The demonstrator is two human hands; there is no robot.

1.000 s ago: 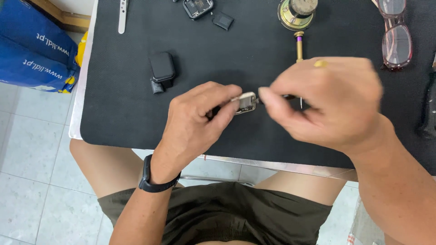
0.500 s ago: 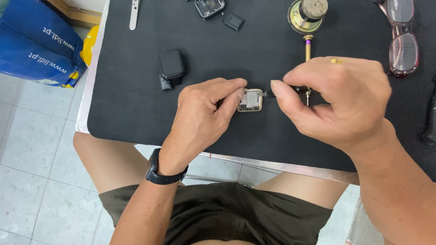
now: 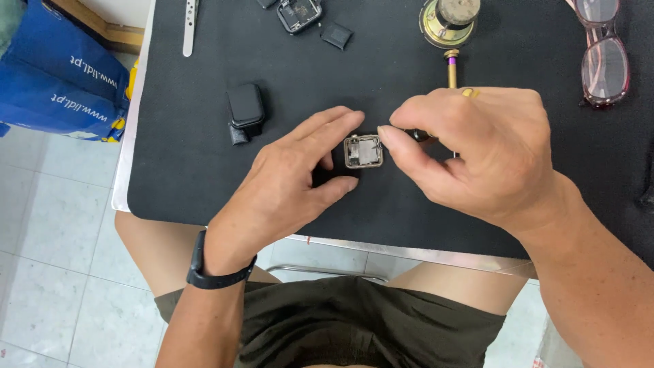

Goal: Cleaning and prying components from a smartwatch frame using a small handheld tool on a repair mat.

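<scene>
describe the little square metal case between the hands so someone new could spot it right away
Start at the black mat covering the table, then find the two hands meeting near its middle. Between the left hand and the right hand lies the small square metal case. Unlike the closed black watch to its left, it is silvery and open, showing its insides.

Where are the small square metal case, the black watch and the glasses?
Metal case (image 3: pixel 363 150), head view, open middle.
Black watch (image 3: pixel 245 105), head view, dark screen.
Glasses (image 3: pixel 604 65), head view, lower lens.

Blue bag (image 3: pixel 58 75) with white lettering, upper left.
</scene>
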